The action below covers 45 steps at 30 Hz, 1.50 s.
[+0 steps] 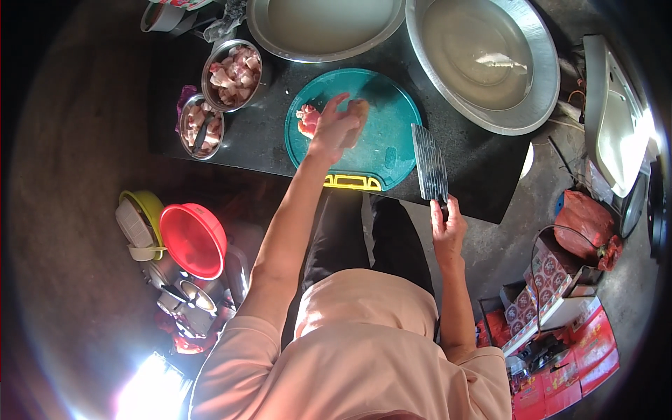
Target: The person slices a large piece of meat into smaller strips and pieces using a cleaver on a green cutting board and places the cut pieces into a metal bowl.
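Note:
My left hand (335, 131) is over the round teal cutting board (388, 121), its fingers on a pale piece of raw meat (357, 118). Just left of that hand lies a smaller pinkish-red piece of raw meat (308, 119). In my right hand (448, 226) is the black handle of a cleaver (431, 163); its broad blade points away from me, at the board's right edge. A yellow insert (353, 182) sits in the near rim of the board.
Two metal bowls of cut meat (234, 76) (201, 131) stand at the left, the smaller with a utensil in it. Two large metal basins of cloudy liquid (325, 26) (478, 58) are at the far side. A red plastic basin (193, 241) is lower left.

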### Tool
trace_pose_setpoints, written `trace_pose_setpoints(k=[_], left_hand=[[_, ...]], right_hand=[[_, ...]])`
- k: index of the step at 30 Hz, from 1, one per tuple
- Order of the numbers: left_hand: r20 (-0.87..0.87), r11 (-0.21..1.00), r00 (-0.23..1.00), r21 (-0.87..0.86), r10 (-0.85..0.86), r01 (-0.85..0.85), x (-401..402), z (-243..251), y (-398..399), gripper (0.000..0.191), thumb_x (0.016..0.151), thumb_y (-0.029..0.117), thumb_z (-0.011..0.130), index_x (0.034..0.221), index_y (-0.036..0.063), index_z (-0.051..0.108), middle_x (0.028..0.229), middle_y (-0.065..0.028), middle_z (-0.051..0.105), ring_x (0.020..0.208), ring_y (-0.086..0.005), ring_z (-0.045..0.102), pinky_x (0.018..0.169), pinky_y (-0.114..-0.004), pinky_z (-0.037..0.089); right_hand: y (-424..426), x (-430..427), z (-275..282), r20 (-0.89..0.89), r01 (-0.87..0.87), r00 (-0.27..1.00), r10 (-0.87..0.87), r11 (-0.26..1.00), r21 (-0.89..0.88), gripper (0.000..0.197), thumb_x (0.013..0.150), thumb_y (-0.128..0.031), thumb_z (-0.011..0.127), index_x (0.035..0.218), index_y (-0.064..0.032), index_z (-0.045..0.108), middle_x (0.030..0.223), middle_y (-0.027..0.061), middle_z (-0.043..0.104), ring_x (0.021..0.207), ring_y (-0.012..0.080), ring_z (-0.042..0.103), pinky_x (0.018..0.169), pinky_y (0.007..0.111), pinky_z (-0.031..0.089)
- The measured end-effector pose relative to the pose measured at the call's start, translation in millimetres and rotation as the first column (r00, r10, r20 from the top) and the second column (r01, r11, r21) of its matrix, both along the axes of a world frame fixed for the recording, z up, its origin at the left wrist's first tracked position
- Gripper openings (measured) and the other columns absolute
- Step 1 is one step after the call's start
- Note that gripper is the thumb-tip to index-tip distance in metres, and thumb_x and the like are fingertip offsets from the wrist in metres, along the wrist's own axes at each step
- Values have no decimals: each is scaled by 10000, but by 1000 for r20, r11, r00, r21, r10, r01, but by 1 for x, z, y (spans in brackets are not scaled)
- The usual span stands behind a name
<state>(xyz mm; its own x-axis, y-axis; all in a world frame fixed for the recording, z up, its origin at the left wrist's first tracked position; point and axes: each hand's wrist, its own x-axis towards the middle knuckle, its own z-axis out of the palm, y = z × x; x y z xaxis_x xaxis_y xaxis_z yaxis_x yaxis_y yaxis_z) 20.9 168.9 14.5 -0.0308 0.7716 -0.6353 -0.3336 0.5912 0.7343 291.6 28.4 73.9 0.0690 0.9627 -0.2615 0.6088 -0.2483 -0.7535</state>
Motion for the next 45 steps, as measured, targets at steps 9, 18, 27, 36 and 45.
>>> trace_pose_setpoints(k=[9, 18, 27, 36, 45], left_hand=[[497, 910, 834, 185, 240, -372, 9, 55, -51, 762, 741, -64, 639, 1437, 71, 360, 1288, -106, 508, 1217, -296, 507, 1019, -452, 449], [-233, 971, 955, 195, 183, -138, -1, 3, -110, 628, 696, -100, 498, 1297, 81, 486, 1277, -71, 541, 1240, -241, 492, 1069, -428, 370], [-953, 746, 203, 301, 223, 593, 44, 27, -61, 318, 680, -19, 738, 966, 69, 630, 990, -74, 651, 974, -284, 592, 869, -395, 478], [-901, 505, 433, 377, 8, 776, 9, -3, -44, 346, 677, -82, 628, 979, 83, 659, 1013, -37, 665, 1010, -270, 621, 870, -389, 522], [-872, 338, 489, 466, 19, 818, 4, -18, -33, 194, 750, 15, 699, 936, 69, 708, 986, -40, 679, 953, -240, 637, 821, -354, 539]], right_hand=[[5, -5, -9, -77, -30, 996, 37, 996, 88, 204, 916, -60, 641, 1094, 19, 580, 863, 162, 618, 656, 287, 614, 599, 337, 491], [4, 0, -9, -41, -46, 998, 51, 993, 112, 211, 919, -78, 643, 1091, 23, 577, 871, 172, 616, 684, 320, 616, 610, 346, 492], [28, -14, 2, -31, -87, 995, 90, 994, 73, 225, 879, -21, 678, 1089, 1, 600, 864, 159, 633, 708, 289, 636, 661, 331, 506], [40, -14, 1, -47, -83, 995, 85, 995, 52, 226, 860, 13, 687, 1069, 4, 601, 846, 136, 629, 659, 231, 605, 642, 298, 496], [53, -28, 10, 137, -376, 921, 365, 925, 58, 250, 899, -141, 656, 1125, -88, 565, 839, 133, 610, 650, 330, 648, 542, 398, 543]])
